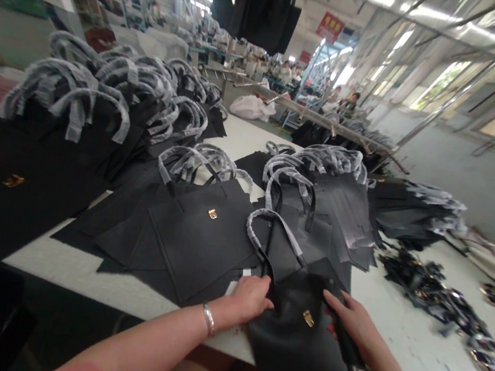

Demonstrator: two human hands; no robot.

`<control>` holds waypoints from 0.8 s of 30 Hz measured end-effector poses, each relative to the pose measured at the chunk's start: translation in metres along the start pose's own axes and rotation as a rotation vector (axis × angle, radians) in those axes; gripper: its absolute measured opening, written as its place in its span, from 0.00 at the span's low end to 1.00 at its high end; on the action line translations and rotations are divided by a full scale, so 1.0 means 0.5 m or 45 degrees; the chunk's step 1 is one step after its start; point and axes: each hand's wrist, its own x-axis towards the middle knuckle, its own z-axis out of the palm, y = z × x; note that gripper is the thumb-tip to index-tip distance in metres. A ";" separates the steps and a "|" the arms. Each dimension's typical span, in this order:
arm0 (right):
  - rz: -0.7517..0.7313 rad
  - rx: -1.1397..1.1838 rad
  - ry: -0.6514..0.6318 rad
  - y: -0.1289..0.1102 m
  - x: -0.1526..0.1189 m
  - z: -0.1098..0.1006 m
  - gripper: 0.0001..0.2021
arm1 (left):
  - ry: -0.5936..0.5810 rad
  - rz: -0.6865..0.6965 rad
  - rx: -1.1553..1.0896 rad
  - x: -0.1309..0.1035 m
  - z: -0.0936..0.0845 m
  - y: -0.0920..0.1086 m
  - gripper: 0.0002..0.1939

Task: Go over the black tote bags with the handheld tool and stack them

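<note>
A black bag (297, 348) with a gold clasp (308, 318) hangs over the table's near edge, its wrapped handle (277, 216) arching away from me. My left hand (250, 297), a bracelet on its wrist, has its fingers closed on the bag's left upper edge. At the right upper edge my right hand (349, 315) grips the same bag, thumb on top and fingers partly hidden behind it. Left of the bag lie flat black panels (204, 228) with a gold clasp and wrapped handles. Behind it is another stack of black panels (342, 206).
A large heap of black pieces with wrapped handles (128, 78) covers the table's left side. Black straps with metal parts (436, 294) lie on the white table (395, 344) at right. Black pieces (254, 13) hang overhead. People sit in the background.
</note>
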 end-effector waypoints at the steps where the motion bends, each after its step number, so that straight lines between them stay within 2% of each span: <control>1: 0.002 -0.021 -0.004 0.003 -0.007 -0.004 0.21 | 0.016 -0.012 -0.011 0.002 -0.004 -0.005 0.19; 5: 0.062 -0.083 -0.078 0.026 -0.039 -0.029 0.21 | 0.087 -0.032 -0.013 0.015 -0.035 -0.016 0.14; 9: 0.071 -0.096 -0.183 0.059 -0.062 -0.043 0.22 | 0.253 -0.011 0.058 0.032 -0.053 0.006 0.09; 11: 0.046 -0.101 -0.216 0.073 -0.071 -0.040 0.25 | 0.336 0.095 0.086 0.041 -0.038 0.022 0.11; 14: 0.019 -0.161 -0.200 0.081 -0.076 -0.024 0.29 | 0.401 0.375 0.151 0.049 0.008 0.030 0.17; 16: -0.011 -0.219 -0.137 0.074 -0.073 -0.008 0.30 | 0.396 0.497 0.189 0.052 0.037 0.025 0.16; 18: -0.055 -0.248 -0.047 0.060 -0.065 0.004 0.30 | 0.387 0.540 0.204 0.053 0.053 0.018 0.15; 21: -0.098 -0.245 0.147 0.036 -0.053 0.002 0.31 | 0.384 0.569 0.199 0.049 0.057 0.011 0.14; 24: -0.126 -0.235 0.401 0.025 -0.055 -0.025 0.31 | 0.442 0.536 0.173 0.037 0.051 0.010 0.15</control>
